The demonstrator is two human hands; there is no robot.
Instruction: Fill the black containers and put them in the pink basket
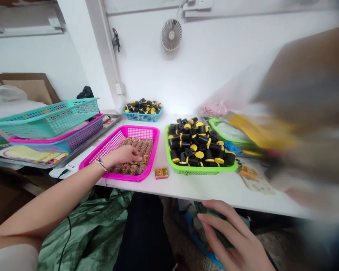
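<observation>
My left hand (127, 155) reaches into the pink basket (156, 145), fingers pinched together at one of the small patterned canisters (133, 169). These canisters, orange and brown, stand in close rows across the basket floor; my hand covers part of them. My right hand (237, 235) hovers in front of the table's edge with its fingers apart and nothing between them. Between the baskets lies a small orange printed box (161, 173). A green basket (197, 171) to its right is heaped with black canisters (205, 140) that have yellow lids.
A blue basket (142, 116) of black and yellow pieces stands at the back. Stacked baskets (59, 122) sit on a tray at left. More orange boxes (248, 172) lie at right, near a blurred shape. A small fan (171, 34) hangs on the wall.
</observation>
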